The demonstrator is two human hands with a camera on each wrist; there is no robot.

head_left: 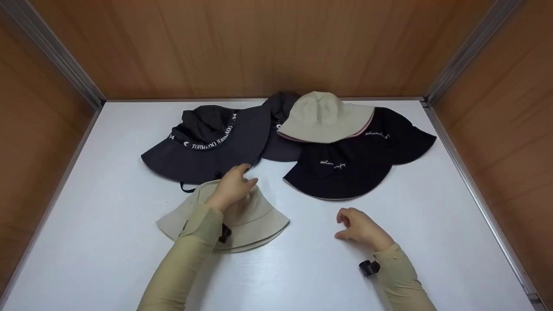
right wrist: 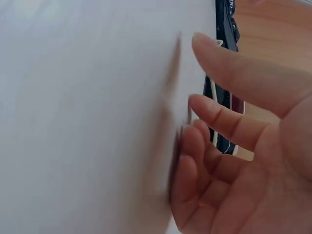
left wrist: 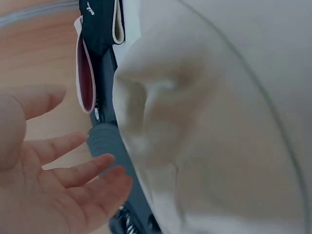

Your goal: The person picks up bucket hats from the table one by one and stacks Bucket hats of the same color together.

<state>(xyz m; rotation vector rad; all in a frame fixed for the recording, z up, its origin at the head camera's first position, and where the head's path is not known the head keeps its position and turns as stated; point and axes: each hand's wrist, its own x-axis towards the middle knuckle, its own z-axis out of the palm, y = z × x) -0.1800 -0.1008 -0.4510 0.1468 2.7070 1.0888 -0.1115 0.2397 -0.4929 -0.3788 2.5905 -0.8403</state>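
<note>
A beige bucket hat rests brim-down on the white table, close to the front. My left hand is over its crown, fingers apart and holding nothing. In the left wrist view the fingers of that hand are spread, beside the beige cloth. To the right, my right hand hovers low by the tabletop with nothing in it. The right wrist view shows its fingers loosely bent, with the thumb apart from them.
Behind lie a dark wide-brimmed hat with white lettering, another dark hat, a beige hat with a red edge, and two black hats with white script. Wooden panels stand around the table.
</note>
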